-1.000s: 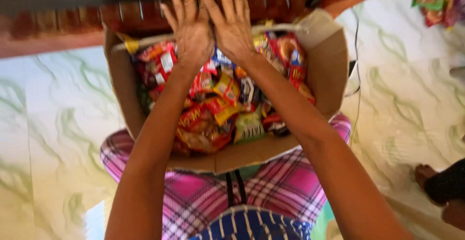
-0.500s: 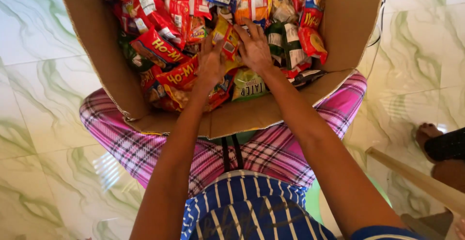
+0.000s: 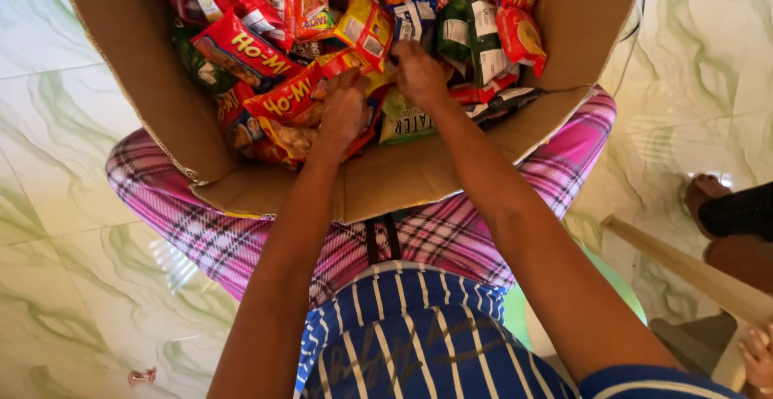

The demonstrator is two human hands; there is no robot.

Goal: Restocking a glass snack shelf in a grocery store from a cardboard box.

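On the person's lap, across pink plaid trousers (image 3: 241, 230), rests an open brown cardboard box (image 3: 145, 85) crammed with small red, yellow and green foil snack packets (image 3: 266, 53). Both hands are plunged into the near middle of the heap, close together. The left hand (image 3: 342, 109) is curled around packets; the right hand (image 3: 420, 73), just beside it, has its fingers bent and buried among them, grip unclear

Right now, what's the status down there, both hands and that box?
Left hand and right hand both down among the snack packets, fingers buried, grip unclear. Cardboard box sits on the lap, full. Nothing blocking the hands.
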